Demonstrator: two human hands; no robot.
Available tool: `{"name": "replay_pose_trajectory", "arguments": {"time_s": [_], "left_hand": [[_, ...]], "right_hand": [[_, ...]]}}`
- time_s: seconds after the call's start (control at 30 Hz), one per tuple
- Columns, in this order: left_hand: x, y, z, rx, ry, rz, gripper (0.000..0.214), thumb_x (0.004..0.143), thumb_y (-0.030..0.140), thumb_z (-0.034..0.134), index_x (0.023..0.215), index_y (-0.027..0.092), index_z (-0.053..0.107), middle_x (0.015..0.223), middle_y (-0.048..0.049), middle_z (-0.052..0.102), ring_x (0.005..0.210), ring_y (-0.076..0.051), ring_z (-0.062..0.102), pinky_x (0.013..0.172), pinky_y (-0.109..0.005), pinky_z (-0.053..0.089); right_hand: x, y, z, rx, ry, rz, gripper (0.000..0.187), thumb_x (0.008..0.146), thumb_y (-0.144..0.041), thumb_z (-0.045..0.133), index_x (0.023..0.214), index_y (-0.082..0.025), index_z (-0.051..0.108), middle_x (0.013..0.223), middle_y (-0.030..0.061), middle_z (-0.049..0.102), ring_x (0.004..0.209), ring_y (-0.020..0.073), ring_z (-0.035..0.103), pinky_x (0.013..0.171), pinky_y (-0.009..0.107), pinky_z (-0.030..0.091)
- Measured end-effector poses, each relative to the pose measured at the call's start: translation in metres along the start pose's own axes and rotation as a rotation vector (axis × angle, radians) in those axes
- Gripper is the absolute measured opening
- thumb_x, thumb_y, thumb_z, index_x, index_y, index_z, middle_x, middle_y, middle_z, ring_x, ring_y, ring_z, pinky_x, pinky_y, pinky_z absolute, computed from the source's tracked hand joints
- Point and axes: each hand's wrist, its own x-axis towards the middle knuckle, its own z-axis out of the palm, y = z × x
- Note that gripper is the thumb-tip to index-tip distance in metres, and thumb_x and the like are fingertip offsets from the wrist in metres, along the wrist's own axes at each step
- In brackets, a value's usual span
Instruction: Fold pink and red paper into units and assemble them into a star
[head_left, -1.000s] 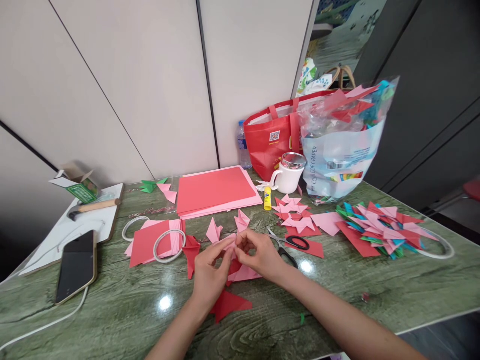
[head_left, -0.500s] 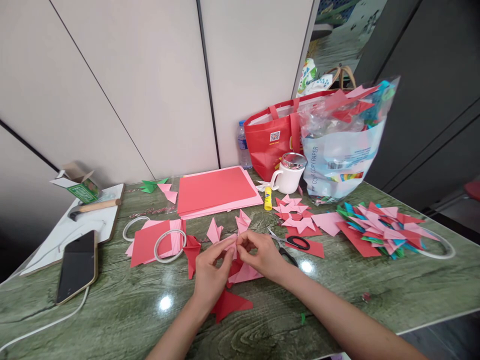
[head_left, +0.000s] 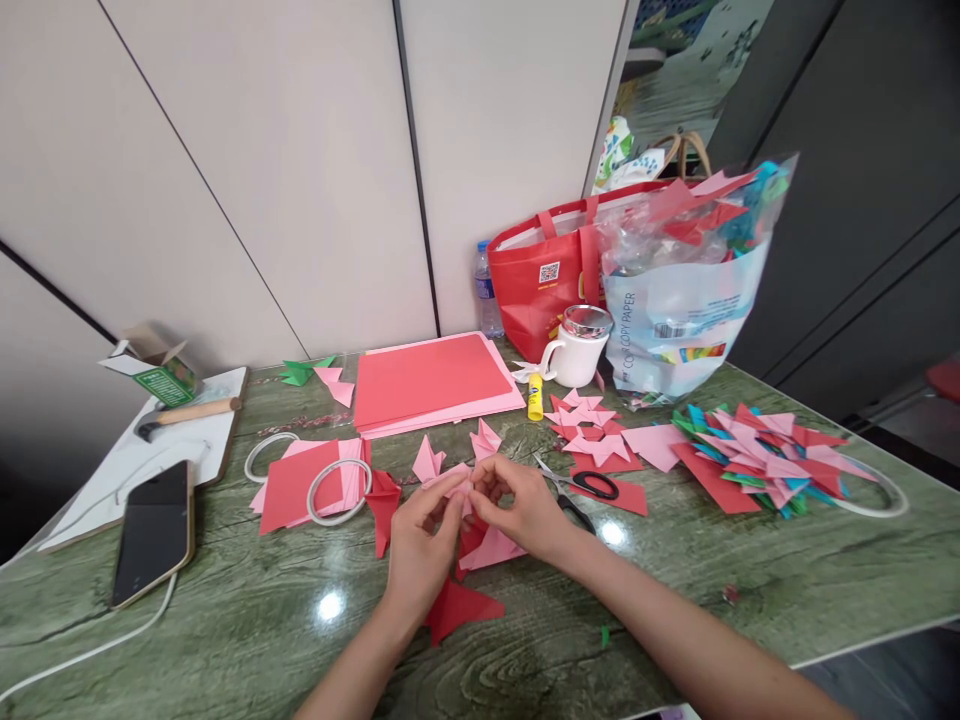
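My left hand [head_left: 417, 548] and my right hand [head_left: 521, 508] meet over the middle of the green table [head_left: 225, 640]. Both pinch a small folded pink paper piece [head_left: 459, 481] between fingertips. Under the hands lie more folded pink paper [head_left: 491, 548] and red folded pieces [head_left: 460, 607]. Two upright pink folded shapes [head_left: 427, 462] stand just beyond the fingers. Black-handled scissors [head_left: 581, 487] lie right of my right hand.
A stack of red and pink sheets [head_left: 431, 385], a glue stick [head_left: 535, 396], a white mug [head_left: 579, 346], a red bag [head_left: 544, 275] and a plastic bag [head_left: 682, 290] stand behind. Folded stars [head_left: 750, 460] pile at right. A phone [head_left: 154, 530], white rings [head_left: 339, 492] and a board [head_left: 127, 465] lie left.
Almost nothing has moved. My fingers shift slightly on the pink piece, and the hands stay in the same spot.
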Motion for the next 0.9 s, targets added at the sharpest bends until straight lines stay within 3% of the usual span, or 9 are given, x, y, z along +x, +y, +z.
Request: {"name": "replay_pose_trajectory", "arguments": {"time_s": [0.37,0.9], "left_hand": [[0.0033,0.0080,-0.0020,0.047,-0.030,0.093,0.024,0.077,0.019,0.060,0.099,0.021,0.071,0.101,-0.0074,0.071,0.095,-0.021,0.065,0.086,-0.034,0.051],[0.0007,0.0012,-0.0008,0.143,0.003,0.171,0.025,0.079,0.021,0.059,0.101,0.019,0.070,0.103,-0.0073,0.071,0.095,-0.020,0.066,0.088,-0.034,0.052]], "right_hand": [[0.0013,0.0021,-0.0009,0.153,-0.030,0.106,0.003,0.072,-0.016,0.056,0.074,-0.017,0.054,0.067,-0.0010,0.058,0.055,0.0096,0.053,0.055,0.022,0.047],[0.0002,0.0027,0.0000,0.107,-0.015,0.044,0.003,0.073,-0.016,0.053,0.075,-0.018,0.054,0.066,-0.0015,0.058,0.055,0.0093,0.054,0.055,0.021,0.047]]}}
